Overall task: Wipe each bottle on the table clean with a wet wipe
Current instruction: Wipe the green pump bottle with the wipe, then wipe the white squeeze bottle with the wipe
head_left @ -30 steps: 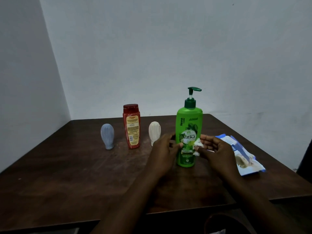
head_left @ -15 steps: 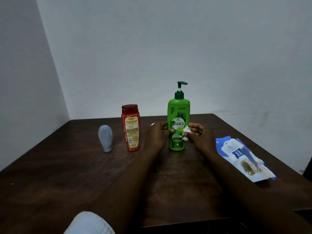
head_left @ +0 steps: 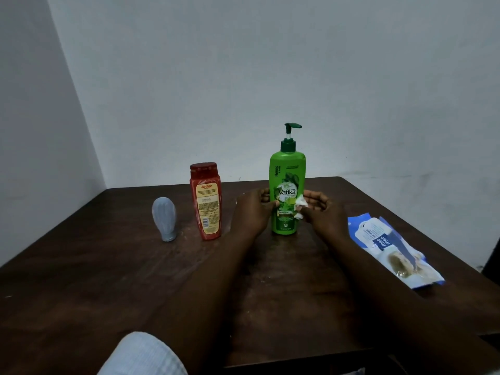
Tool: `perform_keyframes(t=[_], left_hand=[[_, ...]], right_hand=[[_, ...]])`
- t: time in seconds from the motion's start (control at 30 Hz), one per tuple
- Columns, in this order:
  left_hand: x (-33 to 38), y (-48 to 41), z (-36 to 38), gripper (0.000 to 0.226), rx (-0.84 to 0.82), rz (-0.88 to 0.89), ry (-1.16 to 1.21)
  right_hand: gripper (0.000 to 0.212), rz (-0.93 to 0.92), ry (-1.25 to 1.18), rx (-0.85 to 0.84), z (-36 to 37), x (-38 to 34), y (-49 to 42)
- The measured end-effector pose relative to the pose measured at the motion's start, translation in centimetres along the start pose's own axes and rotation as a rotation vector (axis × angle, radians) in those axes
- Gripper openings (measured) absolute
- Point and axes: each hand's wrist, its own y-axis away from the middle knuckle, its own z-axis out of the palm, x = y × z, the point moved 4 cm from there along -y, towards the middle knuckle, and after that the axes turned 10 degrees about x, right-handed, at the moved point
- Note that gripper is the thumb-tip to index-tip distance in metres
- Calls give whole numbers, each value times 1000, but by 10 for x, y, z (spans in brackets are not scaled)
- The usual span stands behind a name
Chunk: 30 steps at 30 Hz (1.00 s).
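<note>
A tall green pump bottle [head_left: 287, 171] stands upright near the far middle of the dark wooden table [head_left: 81, 280]. My left hand [head_left: 253, 211] grips its lower left side. My right hand [head_left: 322, 215] pinches a crumpled white wet wipe [head_left: 300, 205] against the bottle's right side. To the left stand a red bottle [head_left: 206, 201] with a yellow label and a small grey bottle [head_left: 164, 221] resting on its cap. A cream bottle seen earlier is hidden behind my left hand.
A blue and white wet wipe pack [head_left: 392, 250] lies flat near the table's right edge. White walls close in behind and to the left. A pale sleeve [head_left: 140, 355] shows at the bottom edge.
Both hands carried the green bottle away from me to the far middle of the table, in line with the other bottles. The grip on bottle and wipe is unchanged.
</note>
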Motion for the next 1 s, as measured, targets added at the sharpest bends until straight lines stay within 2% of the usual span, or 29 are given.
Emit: perform_keyframes(t=[0.1, 0.2, 0.27, 0.33, 0.4, 0.57, 0.7, 0.8, 1.0], left_hand=[[0, 0, -12, 41, 99, -5, 53], [2, 4, -33, 35, 286, 42, 97], [5, 7, -47, 32, 347, 88, 118], [6, 10, -55, 33, 338, 109, 81], [5, 10, -56, 39, 293, 97, -4], [-11, 17, -40, 76, 132, -41, -189], [-30, 26, -27, 96, 104, -162, -196], [-45, 29, -22, 92, 93, -230, -170], [-53, 37, -25, 63, 58, -264, -159]], right_hand=[[36, -21, -1, 31, -5, 0, 3], [37, -61, 12, 118, -13, -2, 11], [35, -87, -1, 192, -17, -7, 19], [31, -138, -21, 228, -16, -16, 27], [28, -210, -15, 194, -11, -26, 36], [24, -269, 90, 32, 7, -29, 53], [21, -345, 168, -51, 9, -28, 58], [14, -348, 167, -67, 10, -28, 61], [21, -389, 168, -85, 11, -33, 63]])
